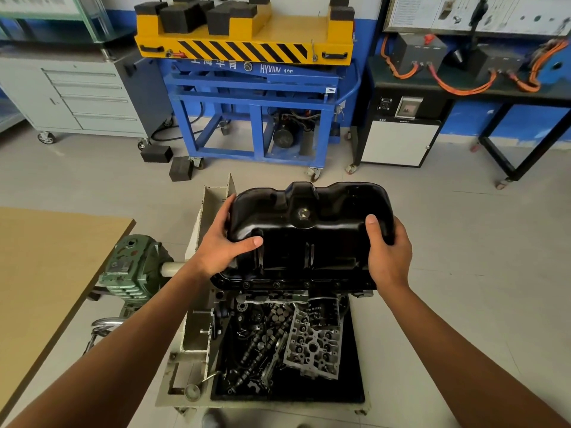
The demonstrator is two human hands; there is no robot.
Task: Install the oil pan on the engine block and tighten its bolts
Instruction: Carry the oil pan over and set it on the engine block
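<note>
The glossy black oil pan [309, 239] lies sump-up, flange down, over the engine block [278, 294], with bolts [276, 285] along its near flange.

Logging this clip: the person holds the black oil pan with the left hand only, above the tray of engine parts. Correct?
No. The head view shows the left hand and the right hand both gripping the oil pan, one at each end, above the tray of engine parts.

The blue cart [256, 97] bears white "HY" lettering (remainder unclear).
</note>
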